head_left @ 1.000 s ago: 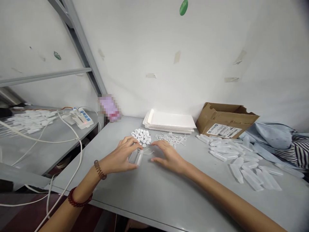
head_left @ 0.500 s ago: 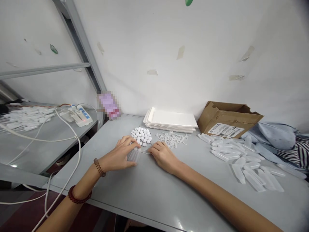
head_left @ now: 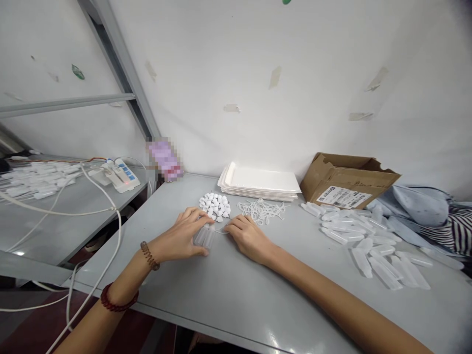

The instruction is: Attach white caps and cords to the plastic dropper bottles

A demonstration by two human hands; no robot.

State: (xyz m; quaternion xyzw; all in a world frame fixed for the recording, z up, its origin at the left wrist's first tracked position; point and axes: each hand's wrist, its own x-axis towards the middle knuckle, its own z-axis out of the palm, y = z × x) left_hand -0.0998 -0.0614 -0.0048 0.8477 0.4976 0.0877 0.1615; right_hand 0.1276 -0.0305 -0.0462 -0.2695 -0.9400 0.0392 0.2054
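My left hand [head_left: 186,233] curves around some clear plastic tubes [head_left: 204,236] on the grey table [head_left: 236,290], its fingertips at their upper end and its thumb at the lower end. To the right, my right hand [head_left: 249,237] rests with its fingers pinched on a thin white loop [head_left: 221,231], which reaches toward the tubes. Just behind my hands lies a pile of small white caps [head_left: 215,205]. Beside it is a heap of thin white loops [head_left: 262,211]. Many translucent tubes [head_left: 342,227] are spread over the right side of the table.
A stack of white sheets or envelopes [head_left: 261,182] lies against the wall, with an open cardboard box [head_left: 346,182] to its right. Blue and striped cloth [head_left: 424,209] is at the far right. White cables [head_left: 118,231] hang at the left, near a power strip [head_left: 123,177].
The whole view has shifted slightly. Both hands keep nearly the same pose, the left around the tubes and the right at the loop.
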